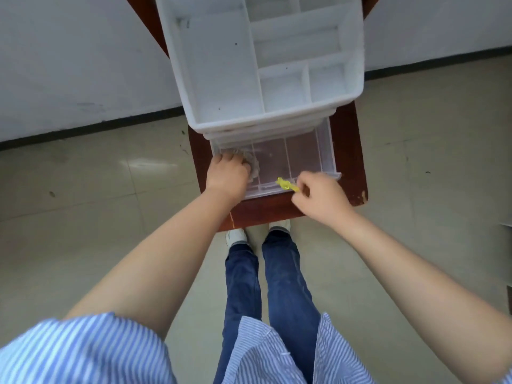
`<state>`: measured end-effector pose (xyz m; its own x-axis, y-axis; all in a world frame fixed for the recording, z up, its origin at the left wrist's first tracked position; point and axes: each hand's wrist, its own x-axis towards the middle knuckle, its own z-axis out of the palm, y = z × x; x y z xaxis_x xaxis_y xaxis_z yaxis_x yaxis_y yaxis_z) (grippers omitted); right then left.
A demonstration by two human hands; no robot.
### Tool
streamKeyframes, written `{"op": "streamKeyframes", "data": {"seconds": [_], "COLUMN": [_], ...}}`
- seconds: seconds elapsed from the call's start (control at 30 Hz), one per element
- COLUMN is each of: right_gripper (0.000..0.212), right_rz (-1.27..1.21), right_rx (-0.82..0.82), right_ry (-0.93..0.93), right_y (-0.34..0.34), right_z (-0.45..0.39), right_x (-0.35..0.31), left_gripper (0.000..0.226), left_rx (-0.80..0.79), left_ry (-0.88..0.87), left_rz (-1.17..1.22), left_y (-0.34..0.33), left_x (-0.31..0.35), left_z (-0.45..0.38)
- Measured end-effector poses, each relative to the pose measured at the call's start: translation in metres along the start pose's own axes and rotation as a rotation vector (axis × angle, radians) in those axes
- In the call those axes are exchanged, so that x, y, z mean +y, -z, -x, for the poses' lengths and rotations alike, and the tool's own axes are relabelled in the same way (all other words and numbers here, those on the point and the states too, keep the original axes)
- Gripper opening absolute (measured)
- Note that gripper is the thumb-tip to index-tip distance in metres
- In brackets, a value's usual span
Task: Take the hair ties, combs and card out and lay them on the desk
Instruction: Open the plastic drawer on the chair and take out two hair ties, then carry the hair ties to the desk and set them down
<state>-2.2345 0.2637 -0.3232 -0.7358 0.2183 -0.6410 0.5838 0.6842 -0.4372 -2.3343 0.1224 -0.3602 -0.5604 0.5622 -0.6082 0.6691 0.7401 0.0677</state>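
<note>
A clear plastic drawer (327,151) stands pulled out from the bottom of a white organizer (221,79) on a small dark red desk (266,209). My left hand (228,173) is down in the drawer's left compartment, fingers closed on a grey ruffled hair tie (253,167). My right hand (321,198) hovers over the drawer's front right corner, pinching a small yellow comb-like item (285,184) that points left over the front rim. The middle and right compartments show only bare plastic. No card is in sight.
The organizer's top tray has several white compartments with nothing in them. A narrow strip of desk lies in front of the drawer and at its right (352,162). My legs and shoes (235,236) stand right against the desk's front edge.
</note>
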Motion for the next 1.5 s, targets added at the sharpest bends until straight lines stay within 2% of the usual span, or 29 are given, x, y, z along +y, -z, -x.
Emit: {"op": "streamKeyframes", "data": {"seconds": [0.03,0.1,0.17,0.27,0.33,0.4,0.47,0.53,0.6,0.67,0.77,0.87,1.0,1.2,1.33,1.5], "right_gripper": [0.003,0.025,0.036,0.031,0.025,0.027,0.034,0.043,0.044,0.042,0.038,0.036,0.027,0.026,0.027,0.027], "right_rz": [-0.033,-0.064,-0.165,-0.329,-0.437,-0.515,-0.556,-0.548,-0.472,-0.363,-0.173,-0.122,-0.124,-0.214,-0.298,-0.355], "right_rx": [-0.041,-0.099,-0.066,0.011,0.048,0.089,0.144,0.167,0.159,0.116,0.021,0.0,0.136,0.531,0.761,1.015], "right_ry": [-0.034,-0.109,-0.181,-0.353,-0.479,-0.523,-0.479,-0.387,-0.3,-0.204,-0.093,-0.054,-0.044,-0.426,-0.668,-1.023], "right_y": [-0.006,-0.02,-0.03,-0.04,-0.044,-0.047,-0.046,-0.039,-0.029,-0.017,0.003,0.021,0.035,0.044,0.017,-0.058], "right_z": [0.009,0.018,0.014,-0.005,-0.015,-0.019,-0.017,-0.022,-0.034,-0.05,-0.062,-0.044,0.032,0.217,0.366,0.567], "right_x": [0.006,0.014,0.01,-0.005,-0.012,-0.015,-0.016,-0.023,-0.034,-0.047,-0.058,-0.052,-0.019,0.054,0.081,0.096], "left_gripper": [0.027,0.021,0.017,0.013,0.013,0.011,0.013,0.029,0.023,0.005,0.024,0.021,0.023,0.026,0.024,0.025], "left_rx": [0.048,0.185,0.261,0.275,0.284,0.294,0.239,0.164,0.121,0.103,0.069,0.018,-0.007,0.092,0.067,0.053], "left_ry": [-0.003,-0.007,-0.043,-0.077,-0.021,0.076,0.172,0.198,0.178,0.147,0.094,0.024,-0.139,-0.553,-0.896,-1.339], "left_rz": [0.064,0.187,0.246,0.278,0.31,0.392,0.514,0.595,0.617,0.579,0.449,0.285,0.111,-0.127,-0.323,-0.573], "left_y": [0.003,0.009,0.015,0.021,0.024,0.027,0.034,0.041,0.046,0.048,0.049,0.06,0.091,0.134,0.133,0.089], "left_x": [-0.002,-0.005,-0.008,-0.012,-0.018,-0.025,-0.03,-0.031,-0.03,-0.029,-0.026,-0.021,0.012,0.149,0.271,0.41], "left_z": [0.001,0.009,0.026,0.06,0.077,0.085,0.089,0.087,0.085,0.083,0.08,0.082,0.081,0.125,0.214,0.379]}}
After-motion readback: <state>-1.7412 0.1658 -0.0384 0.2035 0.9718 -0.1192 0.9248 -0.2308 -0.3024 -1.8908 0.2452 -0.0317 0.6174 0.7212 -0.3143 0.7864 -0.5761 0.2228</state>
